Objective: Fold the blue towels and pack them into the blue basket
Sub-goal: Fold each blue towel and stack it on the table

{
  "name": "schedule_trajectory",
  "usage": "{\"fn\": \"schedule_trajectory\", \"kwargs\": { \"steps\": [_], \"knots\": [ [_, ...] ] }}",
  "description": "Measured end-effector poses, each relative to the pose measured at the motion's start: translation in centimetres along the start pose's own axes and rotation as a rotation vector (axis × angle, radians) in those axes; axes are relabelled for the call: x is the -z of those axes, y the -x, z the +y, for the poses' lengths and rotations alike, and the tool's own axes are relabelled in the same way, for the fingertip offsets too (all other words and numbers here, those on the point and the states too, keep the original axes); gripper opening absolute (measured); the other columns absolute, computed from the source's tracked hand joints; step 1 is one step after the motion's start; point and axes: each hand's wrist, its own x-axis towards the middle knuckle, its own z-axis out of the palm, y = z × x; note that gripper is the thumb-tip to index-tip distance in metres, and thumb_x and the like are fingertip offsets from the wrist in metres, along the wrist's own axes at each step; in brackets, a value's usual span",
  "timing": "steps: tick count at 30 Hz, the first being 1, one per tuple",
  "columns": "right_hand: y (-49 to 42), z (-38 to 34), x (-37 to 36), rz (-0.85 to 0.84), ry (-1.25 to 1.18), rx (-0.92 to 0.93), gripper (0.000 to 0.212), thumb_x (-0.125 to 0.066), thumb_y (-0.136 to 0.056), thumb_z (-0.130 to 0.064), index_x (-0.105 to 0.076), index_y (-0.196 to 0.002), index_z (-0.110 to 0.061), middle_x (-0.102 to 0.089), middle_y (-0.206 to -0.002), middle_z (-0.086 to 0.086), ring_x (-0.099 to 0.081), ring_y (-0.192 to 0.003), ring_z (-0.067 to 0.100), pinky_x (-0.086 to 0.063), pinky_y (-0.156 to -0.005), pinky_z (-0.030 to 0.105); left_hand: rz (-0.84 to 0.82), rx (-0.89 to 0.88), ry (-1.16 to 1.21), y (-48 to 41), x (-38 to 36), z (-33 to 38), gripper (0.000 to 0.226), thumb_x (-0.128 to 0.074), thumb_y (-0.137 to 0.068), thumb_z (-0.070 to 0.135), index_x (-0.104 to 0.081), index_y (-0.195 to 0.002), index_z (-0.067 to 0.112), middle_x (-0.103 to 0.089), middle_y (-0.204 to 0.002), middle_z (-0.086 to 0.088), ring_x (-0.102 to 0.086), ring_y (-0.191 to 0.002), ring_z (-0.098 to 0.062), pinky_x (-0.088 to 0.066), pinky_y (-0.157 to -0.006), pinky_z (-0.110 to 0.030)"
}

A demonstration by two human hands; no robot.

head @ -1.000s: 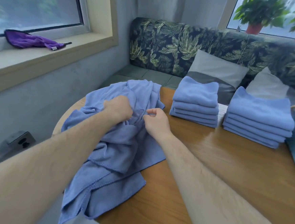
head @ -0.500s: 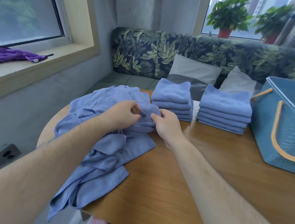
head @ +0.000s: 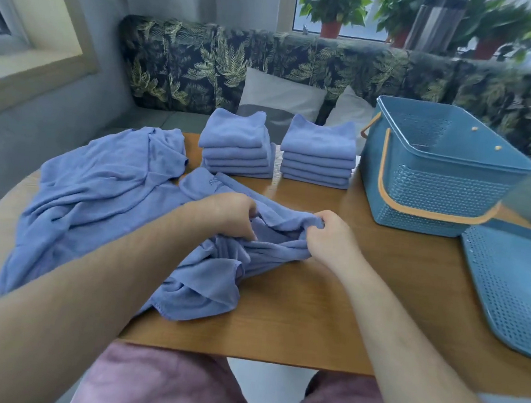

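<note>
A crumpled blue towel (head: 210, 276) lies in front of me on the wooden table (head: 345, 303). My left hand (head: 231, 214) grips its bunched edge, and my right hand (head: 331, 238) pinches the same edge a little to the right. More unfolded blue towels (head: 100, 188) are heaped on the table's left side. Two stacks of folded blue towels (head: 237, 145) (head: 318, 154) stand at the far edge. The open blue basket (head: 433, 189) with an orange handle sits at the right, with nothing seen inside.
The basket's blue perforated lid (head: 515, 284) lies flat at the right edge of the table. Behind the table runs a leaf-patterned bench (head: 205, 63) with grey cushions (head: 278, 97). Potted plants (head: 333, 9) stand on the sill beyond.
Both hands have pulled one towel off the heap toward me and to the right. My view has swung right, bringing the basket and its lid into sight.
</note>
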Motion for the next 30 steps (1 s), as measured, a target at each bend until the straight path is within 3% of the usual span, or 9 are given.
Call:
{"fn": "schedule_trajectory", "kwargs": {
  "steps": [5,8,11,16,19,21,24,26,30],
  "knots": [
    [-0.5,0.2,-2.0,-0.083,0.066,0.002,0.021,-0.057,-0.093,-0.034,-0.057,-0.109,-0.021,-0.066,-0.107,-0.002,-0.061,-0.094,0.018,-0.050,-0.077,0.035,0.222,-0.037,-0.006,0.5,-1.9,-0.1,0.032,-0.056,-0.093,0.054,-0.065,-0.103,0.024,-0.064,-0.088,0.008,-0.060,-0.083,-0.015,-0.048,-0.074,-0.036],
    [-0.3,-0.7,-3.7,-0.117,0.020,0.097,0.052,-0.063,-0.090,-0.053,-0.055,-0.132,-0.023,-0.062,-0.130,-0.003,-0.057,-0.119,0.019,-0.047,-0.097,0.035,0.269,-0.074,-0.017,2.0,-2.1,-1.1,0.035,-0.048,-0.098,0.055,-0.064,-0.110,0.026,-0.062,-0.101,0.007,-0.059,-0.093,-0.018,-0.045,-0.085,-0.040],
    [0.4,-2.5,-5.8,-0.223,0.095,0.281,0.061,-0.058,-0.091,-0.048,-0.045,-0.148,-0.030,-0.049,-0.150,0.000,-0.044,-0.139,0.021,-0.039,-0.111,0.035,0.272,-0.124,-0.034,3.6,-2.0,-2.4,0.035,-0.049,-0.099,0.051,-0.063,-0.121,0.028,-0.063,-0.115,0.006,-0.058,-0.106,-0.020,-0.042,-0.097,-0.042],
    [2.0,-5.2,-6.4,-0.173,0.701,0.382,0.048,-0.046,-0.094,-0.045,-0.049,-0.142,-0.043,-0.039,-0.148,0.009,-0.035,-0.136,0.035,-0.028,-0.113,0.049,0.002,-0.107,-0.056,6.9,-1.6,-5.3,0.086,-0.049,-0.066,0.087,-0.040,-0.142,0.049,-0.046,-0.135,0.019,-0.044,-0.126,-0.011,-0.035,-0.109,-0.043],
    [3.5,-7.8,-6.5,-0.008,1.099,0.361,0.042,-0.044,-0.096,-0.051,-0.061,-0.130,-0.035,-0.028,-0.147,0.012,-0.027,-0.132,0.040,-0.022,-0.114,0.052,-0.004,-0.107,-0.007,7.4,-2.4,-6.7,0.056,-0.071,-0.078,0.055,-0.056,-0.127,0.035,-0.050,-0.120,0.012,-0.052,-0.109,-0.012,-0.047,-0.090,-0.031],
    [3.9,-9.5,-6.6,0.018,1.071,0.436,0.041,-0.045,-0.095,-0.050,-0.063,-0.127,-0.033,-0.025,-0.151,0.010,-0.024,-0.135,0.039,-0.019,-0.115,0.052,0.140,-0.138,0.059,7.2,-2.3,-7.4,0.021,-0.067,-0.086,0.026,-0.062,-0.104,0.018,-0.054,-0.101,0.005,-0.052,-0.092,-0.016,-0.040,-0.071,-0.023],
    [4.3,-11.7,-6.8,-0.253,0.755,0.547,0.046,-0.051,-0.090,-0.056,-0.057,-0.132,-0.037,-0.049,-0.138,0.002,-0.036,-0.130,0.032,-0.030,-0.107,0.047,0.295,-0.124,0.213,7.7,-1.0,-9.2,0.014,-0.063,-0.084,0.023,-0.064,-0.093,0.012,-0.062,-0.088,-0.001,-0.054,-0.082,-0.020,-0.039,-0.066,-0.030],
    [4.2,-12.9,-7.8,-0.441,0.540,0.543,0.048,-0.064,-0.078,-0.064,-0.055,-0.114,-0.035,-0.060,-0.107,-0.007,-0.048,-0.111,0.023,-0.042,-0.091,0.041,0.419,-0.088,0.273,8.1,0.3,-10.7,0.019,-0.062,-0.083,0.025,-0.067,-0.092,0.008,-0.066,-0.084,-0.006,-0.058,-0.081,-0.023,-0.043,-0.069,-0.032],
    [2.1,-16.1,-12.0,-0.293,0.337,0.672,0.029,-0.065,-0.081,-0.036,-0.043,-0.091,-0.020,-0.049,-0.072,-0.006,-0.046,-0.061,0.013,-0.033,-0.055,0.034,0.677,-0.071,0.297,9.5,3.8,-13.3,0.033,-0.053,-0.077,0.030,-0.068,-0.088,0.003,-0.066,-0.079,-0.009,-0.056,-0.077,-0.028,-0.032,-0.061,-0.027]
  ]
}}
